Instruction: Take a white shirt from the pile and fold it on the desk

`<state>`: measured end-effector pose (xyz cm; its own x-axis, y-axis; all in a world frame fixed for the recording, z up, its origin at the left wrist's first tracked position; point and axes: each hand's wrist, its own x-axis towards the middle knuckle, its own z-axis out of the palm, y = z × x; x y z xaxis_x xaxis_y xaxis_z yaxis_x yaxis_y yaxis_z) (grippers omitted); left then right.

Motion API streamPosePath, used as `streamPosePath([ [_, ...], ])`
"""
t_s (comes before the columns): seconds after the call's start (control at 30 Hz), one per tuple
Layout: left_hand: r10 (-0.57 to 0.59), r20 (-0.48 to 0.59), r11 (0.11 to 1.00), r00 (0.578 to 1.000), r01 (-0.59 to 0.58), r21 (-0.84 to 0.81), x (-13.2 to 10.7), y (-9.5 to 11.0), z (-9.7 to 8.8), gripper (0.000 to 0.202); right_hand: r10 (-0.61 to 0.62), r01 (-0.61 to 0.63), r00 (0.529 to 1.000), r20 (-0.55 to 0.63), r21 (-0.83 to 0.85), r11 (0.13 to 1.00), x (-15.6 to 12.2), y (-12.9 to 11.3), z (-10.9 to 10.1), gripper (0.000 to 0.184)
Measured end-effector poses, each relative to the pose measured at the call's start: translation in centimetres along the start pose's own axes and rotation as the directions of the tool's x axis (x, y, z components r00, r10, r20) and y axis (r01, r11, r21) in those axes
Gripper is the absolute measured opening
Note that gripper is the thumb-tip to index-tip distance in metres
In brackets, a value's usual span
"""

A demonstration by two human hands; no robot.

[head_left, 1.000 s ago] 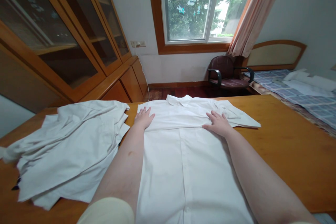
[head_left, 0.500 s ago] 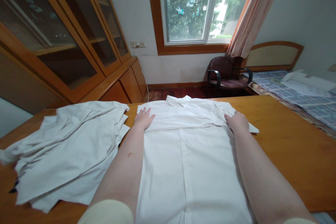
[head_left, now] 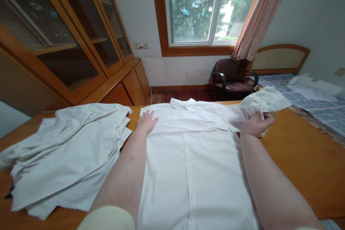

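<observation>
A white shirt point(head_left: 194, 165) lies flat on the wooden table point(head_left: 302, 165), collar at the far edge. My left hand point(head_left: 147, 120) rests flat and open on the shirt's left shoulder, fingers spread. My right hand point(head_left: 256, 125) is closed on the shirt's right sleeve point(head_left: 265, 103) and holds it lifted off the table, out to the right.
A pile of rumpled white garments point(head_left: 67, 154) covers the table's left part. A wooden glass-door cabinet point(head_left: 61, 43) stands at the left. Beyond the table are a dark armchair point(head_left: 231, 77), a window with a curtain point(head_left: 258, 10) and a bed point(head_left: 309, 97) at the right.
My right hand slid from the middle of the shirt to its right edge, gripped the sleeve and lifted it up. My left hand stayed pressed on the left shoulder.
</observation>
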<state>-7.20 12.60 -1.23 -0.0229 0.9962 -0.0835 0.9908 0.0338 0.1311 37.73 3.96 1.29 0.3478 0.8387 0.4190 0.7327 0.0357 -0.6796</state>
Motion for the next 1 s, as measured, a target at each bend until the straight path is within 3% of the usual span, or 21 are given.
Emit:
streamPosePath([
  [0.13, 0.025, -0.151, 0.995, 0.988, -0.039, -0.087, -0.4, 0.9, -1.0, 0.055, -0.105, 0.1, 0.992, 0.065, 0.079, 0.992, -1.1, -2.5, 2.5, 0.034],
  [0.23, 0.107, -0.256, 0.913, 0.961, -0.197, -0.357, -1.4, 3.1, -2.1, 0.046, -0.172, 0.151, 0.971, 0.169, 0.126, 0.98, -2.5, -3.8, 4.7, 0.034],
  [0.3, 0.174, -0.132, 0.743, 0.976, -0.218, -0.633, -2.3, 5.0, -2.2, 0.048, -0.209, 0.173, 0.915, 0.345, 0.132, 0.976, -3.3, -4.3, 5.6, 0.034],
  [0.37, 0.281, 0.022, 0.571, 0.96, -0.149, -0.807, -3.1, 6.9, -1.8, 0.055, -0.211, 0.161, 0.839, 0.502, 0.143, 0.977, -3.8, -4.5, 5.9, 0.036],
  [0.43, 0.33, 0.055, 0.511, 0.942, -0.129, -0.85, -3.7, 8.2, -1.2, 0.065, -0.198, 0.122, 0.793, 0.576, 0.167, 0.978, -4.0, -4.7, 5.7, 0.037],
  [0.57, 0.352, 0.041, 0.446, 0.935, -0.129, -0.886, -4.2, 9.4, -0.9, 0.074, -0.202, 0.109, 0.751, 0.628, 0.184, 0.977, -4.1, -5.0, 4.9, 0.038],
  [0.67, 0.381, 0.144, 0.323, 0.913, 0.014, -0.946, -4.6, 9.9, -1.5, 0.071, -0.172, 0.097, 0.712, 0.681, 0.147, 0.984, -4.2, -5.2, 4.7, 0.04],
  [0.73, 0.349, 0.272, 0.242, 0.897, 0.194, -0.951, -5.0, 10.4, -1.6, 0.063, -0.144, 0.085, 0.688, 0.711, 0.118, 0.989, -4.3, -5.2, 4.7, 0.043],
  [0.83, 0.222, 0.423, 0.094, 0.878, 0.413, -0.906, -5.7, 10.9, -1.3, 0.034, -0.138, 0.098, 0.672, 0.728, 0.097, 0.99, -4.4, -5.1, 4.7, 0.044],
  [0.9, 0.127, 0.436, 0.014, 0.891, 0.438, -0.899, -6.2, 10.9, -1.0, 0.016, -0.151, 0.115, 0.666, 0.731, 0.099, 0.988, -4.5, -5.0, 4.7, 0.045],
  [1.0, 0.042, 0.392, -0.066, 0.919, 0.394, -0.917, -7.0, 10.0, -1.2, 0.008, -0.17, 0.142, 0.691, 0.703, 0.099, 0.985, -4.5, -4.8, 4.7, 0.046],
])
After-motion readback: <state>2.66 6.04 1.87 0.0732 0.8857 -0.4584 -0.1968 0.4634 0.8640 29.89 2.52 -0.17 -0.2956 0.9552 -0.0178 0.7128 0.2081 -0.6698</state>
